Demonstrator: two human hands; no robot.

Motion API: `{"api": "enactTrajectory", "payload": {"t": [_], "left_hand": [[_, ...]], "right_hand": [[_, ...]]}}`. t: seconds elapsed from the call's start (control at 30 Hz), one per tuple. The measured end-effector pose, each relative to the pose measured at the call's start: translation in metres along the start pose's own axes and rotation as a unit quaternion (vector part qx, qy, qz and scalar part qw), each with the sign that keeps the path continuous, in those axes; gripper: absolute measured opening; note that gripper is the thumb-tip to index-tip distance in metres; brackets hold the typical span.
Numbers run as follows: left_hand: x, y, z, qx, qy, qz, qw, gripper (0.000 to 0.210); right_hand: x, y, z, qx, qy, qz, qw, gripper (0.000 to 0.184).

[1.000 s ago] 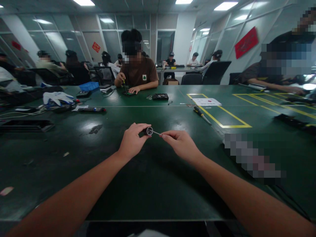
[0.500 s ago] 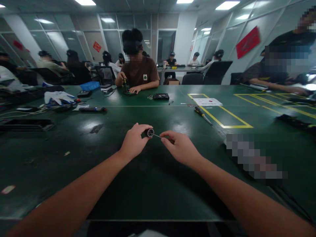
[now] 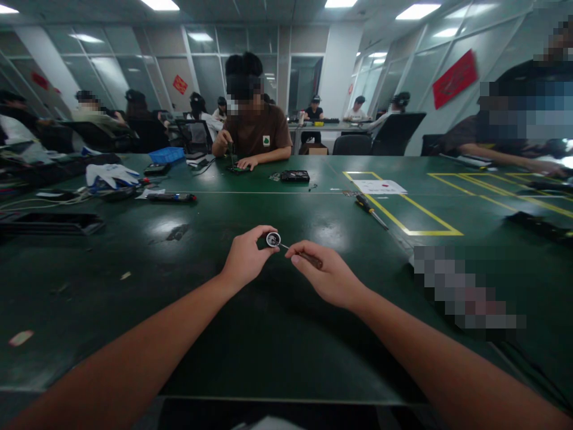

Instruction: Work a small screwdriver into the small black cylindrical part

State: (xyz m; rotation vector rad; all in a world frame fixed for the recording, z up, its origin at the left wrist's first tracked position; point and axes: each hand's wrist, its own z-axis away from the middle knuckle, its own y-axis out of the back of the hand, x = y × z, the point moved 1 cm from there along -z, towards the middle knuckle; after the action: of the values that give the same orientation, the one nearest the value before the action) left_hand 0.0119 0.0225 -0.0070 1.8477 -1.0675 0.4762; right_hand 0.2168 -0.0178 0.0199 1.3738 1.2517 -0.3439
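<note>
Between the thumb and fingers of my left hand (image 3: 248, 255) is a small round dark part with a pale rim (image 3: 273, 239), its open face turned toward me. My right hand (image 3: 326, 272) is closed around the brown handle of a thin screwdriver (image 3: 312, 259). The metal shaft points left, and its tip reaches the lower right of the rim; whether it touches anything inside is too small to tell. Both hands are held above the green table (image 3: 277, 352).
Another screwdriver (image 3: 371, 210) lies right of centre beside yellow tape and a paper sheet (image 3: 380, 187). A black device (image 3: 294, 176) lies farther back, near a co-worker (image 3: 256, 131) across the table. White gloves (image 3: 111, 177), a pen-shaped tool (image 3: 171, 198) and a black tray (image 3: 51, 224) are at left.
The screwdriver and my right hand have turned, so the brown handle now shows and less of the shaft is visible. The round part faces me more squarely. The view has shifted slightly.
</note>
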Motion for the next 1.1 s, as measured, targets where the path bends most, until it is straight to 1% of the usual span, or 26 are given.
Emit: {"api": "enactTrajectory", "payload": {"t": [0.13,0.23,0.37,0.57,0.7,0.83,0.97,1.1], "left_hand": [[-0.0022,-0.0002,-0.0009,0.003,0.006,0.033,0.999,0.033],[-0.0014,0.0003,-0.0013,0.004,0.006,0.043,0.999,0.032],[-0.0015,-0.0003,-0.0005,-0.001,-0.001,0.036,0.999,0.033],[0.0008,0.0002,0.0003,0.002,-0.021,-0.002,1.0,0.036],[0.004,0.0014,0.0003,-0.005,-0.034,-0.018,0.999,0.037],[0.0052,0.0018,0.0004,-0.01,-0.042,-0.027,0.999,0.037],[0.0056,0.003,-0.0007,-0.01,-0.048,-0.029,0.998,0.037],[0.0057,0.0051,-0.0021,-0.004,-0.048,-0.044,0.998,0.036]], "right_hand": [[-0.0035,0.0017,0.0005,0.001,0.044,0.061,0.997,0.02],[-0.0076,0.004,0.0009,0.02,0.058,0.058,0.996,0.02],[-0.0092,0.006,0.0011,0.042,0.053,0.052,0.996,0.019],[-0.0053,0.0042,0.0009,0.036,0.04,0.062,0.997,0.019],[-0.0062,0.0042,0.001,0.04,0.046,0.072,0.996,0.02],[-0.0069,0.0051,0.0005,0.025,0.051,0.083,0.995,0.021],[-0.0069,0.0052,0.0004,0.008,0.085,0.122,0.989,0.021],[-0.0087,0.005,0.0016,0.005,0.123,0.147,0.981,0.021]]}}
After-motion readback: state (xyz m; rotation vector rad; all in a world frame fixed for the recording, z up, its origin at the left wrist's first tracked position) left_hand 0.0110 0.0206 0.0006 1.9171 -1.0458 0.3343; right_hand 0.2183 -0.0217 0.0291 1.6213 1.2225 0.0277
